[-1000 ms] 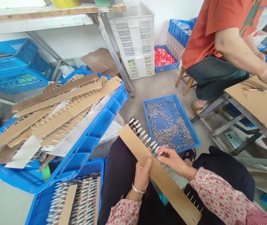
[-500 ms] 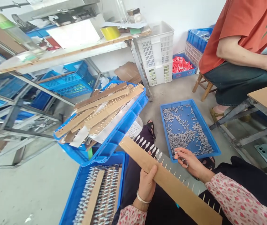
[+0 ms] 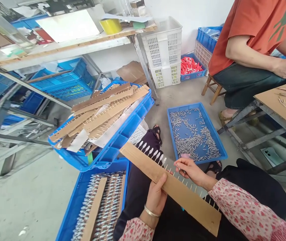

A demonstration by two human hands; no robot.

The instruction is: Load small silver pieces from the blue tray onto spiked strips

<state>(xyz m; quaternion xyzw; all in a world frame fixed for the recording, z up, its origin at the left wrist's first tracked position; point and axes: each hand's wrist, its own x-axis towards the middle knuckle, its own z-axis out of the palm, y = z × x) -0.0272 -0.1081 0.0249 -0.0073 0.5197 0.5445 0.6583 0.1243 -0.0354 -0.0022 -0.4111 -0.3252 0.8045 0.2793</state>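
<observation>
Now the left hand [image 3: 156, 197] has its fingers clamped around the middle of the cardboard strip [image 3: 180, 193], thumb across the flat face, and that looks the right spot: light, stiffish, likely to bend if squeezed hard! Just beyond those fingers, white pieces [image 3: 158, 155] line the far edge beside thin bare sticks [image 3: 195, 188], probably easily snapped; the right hand [image 3: 190, 171] curls near them, whether its fingers pinch anything I can't tell
</observation>
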